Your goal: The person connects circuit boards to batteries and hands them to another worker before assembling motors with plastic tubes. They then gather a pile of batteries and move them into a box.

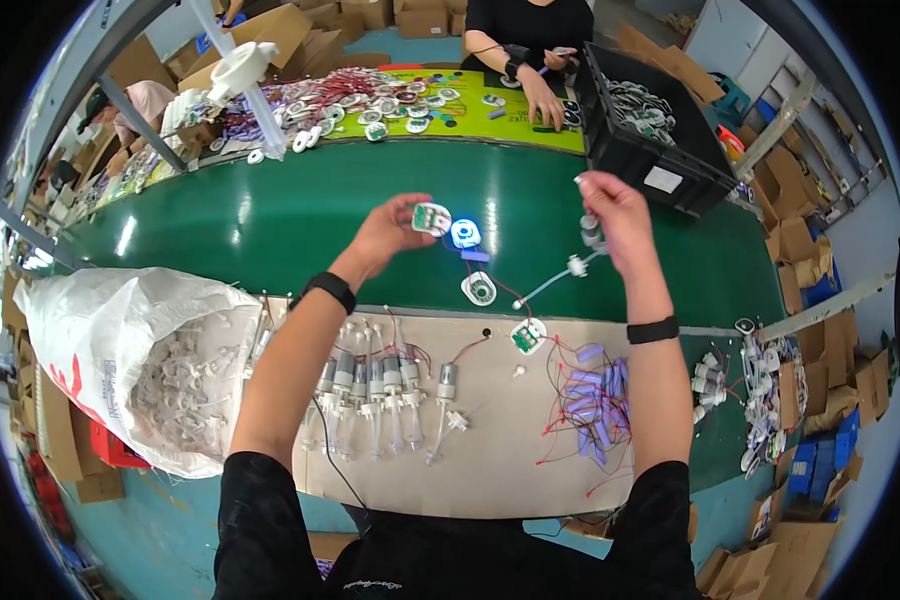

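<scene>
My left hand (382,237) is closed on the edge of a white round disc with a green circuit board (430,218), held above the green belt. Just right of it a similar white disc glows blue (465,234). A purple battery (475,256) and another white disc (479,289) lie just below that. My right hand (615,215) is closed, its fingertips pinching a tiny white piece. Against its palm side is a small grey motor (591,230), with a pale tube (548,284) trailing down leftward. A disc with a board (528,336) lies at the bench edge, wired upward.
Several motors with tubes (375,380) lie on the beige bench (490,450). Purple batteries (595,400) are piled beside my right forearm. A white sack of small parts (120,340) stands left. Opposite, a co-worker's hand (542,100) works beside a black crate (650,150).
</scene>
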### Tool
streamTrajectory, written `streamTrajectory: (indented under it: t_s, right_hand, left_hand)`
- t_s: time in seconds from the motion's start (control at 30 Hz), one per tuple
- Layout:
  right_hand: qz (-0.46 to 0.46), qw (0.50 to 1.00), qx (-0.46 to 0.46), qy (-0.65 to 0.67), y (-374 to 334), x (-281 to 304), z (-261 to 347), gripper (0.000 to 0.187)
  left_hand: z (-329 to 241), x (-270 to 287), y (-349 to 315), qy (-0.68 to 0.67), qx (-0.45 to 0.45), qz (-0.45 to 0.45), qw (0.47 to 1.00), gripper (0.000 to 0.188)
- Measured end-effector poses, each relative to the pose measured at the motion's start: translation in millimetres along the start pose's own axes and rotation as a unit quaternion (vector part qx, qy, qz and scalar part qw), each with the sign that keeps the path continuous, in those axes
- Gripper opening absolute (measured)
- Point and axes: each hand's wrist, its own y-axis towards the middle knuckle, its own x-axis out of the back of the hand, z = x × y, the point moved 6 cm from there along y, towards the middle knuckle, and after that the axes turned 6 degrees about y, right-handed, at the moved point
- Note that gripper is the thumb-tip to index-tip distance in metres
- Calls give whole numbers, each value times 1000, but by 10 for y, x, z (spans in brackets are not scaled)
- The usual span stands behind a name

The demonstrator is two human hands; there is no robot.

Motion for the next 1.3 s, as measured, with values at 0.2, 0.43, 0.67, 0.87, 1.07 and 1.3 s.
streamTrajectory:
  t_s: [0.2,0.43,0.67,0.87,1.07,1.3]
  right_hand:
    - [46,997,-36,40,94,-549,-418,21]
    - [58,996,-6,-65,60,-951,-406,15]
    - [-44,994,66,-80,352,-534,55,21]
    - [-67,992,92,-59,426,-278,238,21]
    - [-84,964,170,185,596,352,604,18]
    - [12,984,132,120,648,216,699,22]
  left_hand:
    - [90,-151,-120,-268,98,17,958,48]
    - [139,-140,-129,-236,78,-20,968,42]
    - [78,-118,-137,-249,27,-33,968,42]
    - [63,-133,-136,-236,38,-31,970,40]
    - [118,-116,-130,-235,39,-36,970,38]
    - [117,-91,-99,-215,41,-52,974,37]
